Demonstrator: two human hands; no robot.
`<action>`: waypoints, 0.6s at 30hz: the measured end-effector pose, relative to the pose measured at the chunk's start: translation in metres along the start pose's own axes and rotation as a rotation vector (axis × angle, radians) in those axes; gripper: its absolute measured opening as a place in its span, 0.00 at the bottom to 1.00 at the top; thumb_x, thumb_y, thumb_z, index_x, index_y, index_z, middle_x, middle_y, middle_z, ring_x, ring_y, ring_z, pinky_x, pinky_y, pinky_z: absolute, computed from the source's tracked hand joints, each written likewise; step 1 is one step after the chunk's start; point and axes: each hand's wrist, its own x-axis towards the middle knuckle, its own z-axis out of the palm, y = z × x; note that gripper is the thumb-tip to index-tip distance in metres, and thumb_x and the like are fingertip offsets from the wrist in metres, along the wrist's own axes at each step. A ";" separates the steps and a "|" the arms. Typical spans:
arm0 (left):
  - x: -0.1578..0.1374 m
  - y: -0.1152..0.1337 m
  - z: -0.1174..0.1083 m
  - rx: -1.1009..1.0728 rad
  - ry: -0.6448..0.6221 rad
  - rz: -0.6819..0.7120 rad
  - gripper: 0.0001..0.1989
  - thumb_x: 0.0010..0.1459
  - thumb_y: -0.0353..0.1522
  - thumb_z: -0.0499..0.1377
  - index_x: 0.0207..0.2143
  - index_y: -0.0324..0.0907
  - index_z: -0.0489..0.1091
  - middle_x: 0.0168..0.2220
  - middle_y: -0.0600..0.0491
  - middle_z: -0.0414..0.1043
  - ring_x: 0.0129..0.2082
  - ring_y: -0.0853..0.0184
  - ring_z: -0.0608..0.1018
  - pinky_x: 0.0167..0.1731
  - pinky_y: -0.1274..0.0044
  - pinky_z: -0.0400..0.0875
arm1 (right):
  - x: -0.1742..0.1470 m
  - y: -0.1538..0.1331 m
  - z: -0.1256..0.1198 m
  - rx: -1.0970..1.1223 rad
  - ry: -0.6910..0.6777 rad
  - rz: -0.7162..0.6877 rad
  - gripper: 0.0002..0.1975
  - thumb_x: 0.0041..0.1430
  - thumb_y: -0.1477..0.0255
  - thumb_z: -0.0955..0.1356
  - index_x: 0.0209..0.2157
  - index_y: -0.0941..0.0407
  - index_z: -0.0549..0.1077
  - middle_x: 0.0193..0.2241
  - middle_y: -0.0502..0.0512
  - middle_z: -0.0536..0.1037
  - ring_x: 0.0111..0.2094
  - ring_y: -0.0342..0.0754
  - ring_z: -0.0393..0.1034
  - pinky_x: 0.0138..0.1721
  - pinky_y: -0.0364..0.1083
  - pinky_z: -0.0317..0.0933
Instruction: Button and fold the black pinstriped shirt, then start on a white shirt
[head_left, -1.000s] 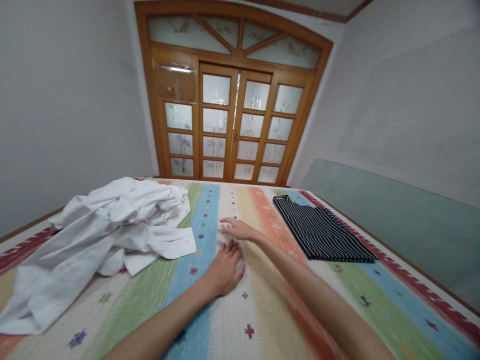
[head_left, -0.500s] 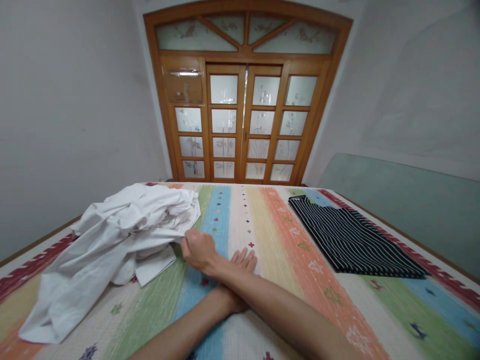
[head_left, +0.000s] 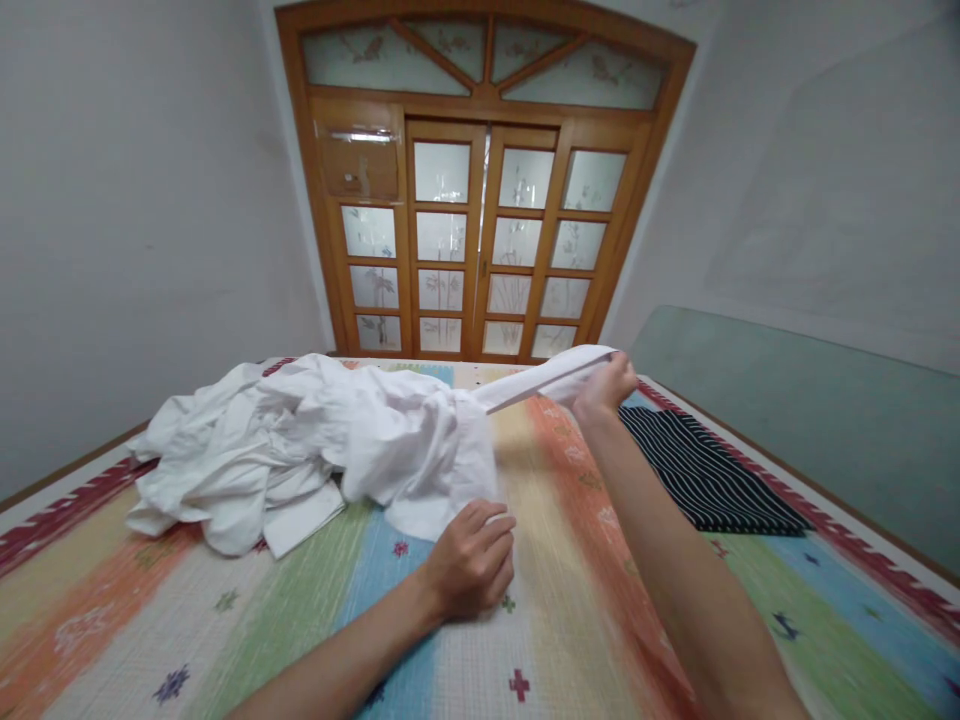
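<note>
The cloth (head_left: 420,430) is white, the garment (head_left: 712,478) striped black-and-white.

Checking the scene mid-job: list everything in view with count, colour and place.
white clothing: count unclear, white, heaped left and middle
striped garment: one, black and white, folded, right
patterned cover: one, multicoloured, beneath the clothes
glazed doorway: one, brown, far end
rectangular sheet: one, brown, doorway's upper left
side panel: one, pale green, right
walls: two, grey, both sides
forearms: two, bare, front
left hand: one, fingers curled, mid-front
right hand: one, right of middle, gripping white clothing
</note>
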 end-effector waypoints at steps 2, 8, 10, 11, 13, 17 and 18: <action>0.001 0.003 -0.003 0.035 0.011 0.045 0.08 0.57 0.26 0.54 0.37 0.38 0.72 0.46 0.44 0.76 0.51 0.57 0.73 0.52 0.62 0.69 | 0.035 -0.002 -0.009 0.023 0.056 0.047 0.11 0.58 0.73 0.56 0.27 0.56 0.67 0.27 0.48 0.70 0.30 0.44 0.66 0.32 0.42 0.61; 0.000 -0.003 0.003 0.094 -0.202 -0.388 0.14 0.56 0.28 0.54 0.45 0.40 0.70 0.58 0.43 0.67 0.60 0.52 0.65 0.58 0.57 0.62 | 0.046 0.017 -0.046 -0.387 -0.579 0.014 0.10 0.51 0.72 0.64 0.35 0.56 0.75 0.36 0.54 0.79 0.41 0.48 0.73 0.43 0.46 0.65; -0.002 -0.006 0.007 0.091 -0.280 -0.550 0.14 0.57 0.30 0.54 0.46 0.40 0.69 0.59 0.42 0.65 0.60 0.51 0.65 0.58 0.56 0.62 | 0.031 0.025 -0.061 -0.587 -0.858 -0.094 0.12 0.51 0.73 0.66 0.37 0.56 0.77 0.44 0.57 0.79 0.49 0.51 0.71 0.52 0.49 0.61; -0.003 -0.007 0.009 0.094 -0.301 -0.599 0.14 0.58 0.32 0.54 0.46 0.40 0.69 0.59 0.41 0.65 0.61 0.50 0.64 0.58 0.55 0.62 | 0.023 0.029 -0.069 -0.685 -0.997 -0.155 0.12 0.52 0.73 0.66 0.39 0.57 0.77 0.47 0.59 0.78 0.52 0.52 0.70 0.55 0.51 0.59; -0.004 -0.008 0.011 0.113 -0.310 -0.632 0.16 0.58 0.33 0.55 0.49 0.39 0.68 0.60 0.40 0.63 0.62 0.49 0.63 0.59 0.55 0.61 | 0.006 0.036 -0.085 -0.843 -1.290 -0.245 0.14 0.55 0.70 0.67 0.42 0.57 0.78 0.49 0.61 0.77 0.53 0.54 0.69 0.57 0.51 0.57; -0.006 -0.019 0.009 0.199 -0.255 -0.576 0.20 0.57 0.33 0.56 0.52 0.38 0.67 0.63 0.40 0.60 0.65 0.47 0.58 0.61 0.55 0.57 | -0.028 0.050 -0.115 -1.084 -1.674 -0.421 0.25 0.54 0.58 0.70 0.49 0.58 0.76 0.53 0.66 0.74 0.53 0.60 0.69 0.55 0.52 0.60; -0.007 -0.025 0.007 0.219 -0.240 -0.566 0.20 0.56 0.33 0.56 0.52 0.37 0.67 0.63 0.40 0.59 0.65 0.46 0.57 0.61 0.54 0.57 | -0.036 0.053 -0.122 -1.138 -1.674 -0.472 0.29 0.53 0.57 0.70 0.52 0.60 0.74 0.56 0.69 0.71 0.55 0.63 0.67 0.55 0.54 0.59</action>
